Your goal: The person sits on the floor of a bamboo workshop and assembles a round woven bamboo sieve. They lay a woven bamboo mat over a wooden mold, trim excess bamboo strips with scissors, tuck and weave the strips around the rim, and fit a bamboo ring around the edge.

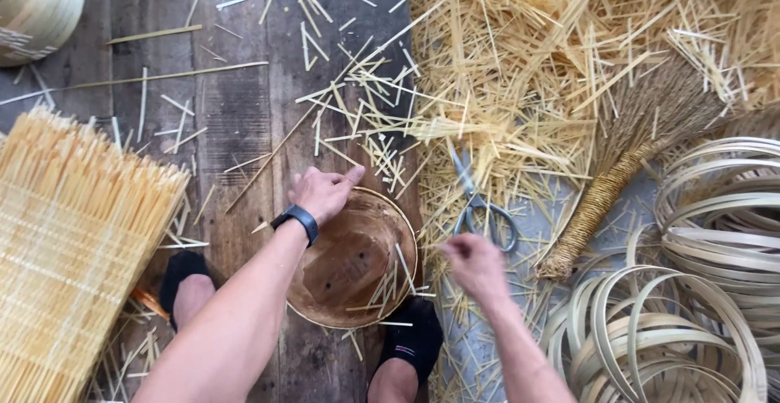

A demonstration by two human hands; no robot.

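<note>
Person sits low over a plank floor (236, 127), feet either side of a round shallow bowl (353, 261), so the bowl stays wedged between the two black shoes (410, 338) and within easy reach of both arms.

Left hand (323, 193) rests on the far rim of the bowl, fingers bent and close together over the edge, thumb pointing out toward the sticks; looks like it steadies the bowl. A black watch (296, 220) sits on that wrist. A few thin sticks lie inside the bowl on its right side.

Right hand (474, 261) hovers just right of the bowl, fingers curled in, blurred. Can't tell whether it pinches a stick or holds nothing. Scissors (479, 204) lie just beyond it on the floor, handles toward the person, handy for a grab.

Big loose heap of cut sticks (528, 70) fills the upper right, spilling toward the bowl. A small broom (626, 155) lies slanted on the heap, wrapped handle pointing down toward the right hand. Coiled flat hoops (699, 289) are stacked at far right. A woven mat of sticks (73, 240) lies at left, apart from the bowl. A pale round basket (36, 5) shows at the top left corner.
</note>
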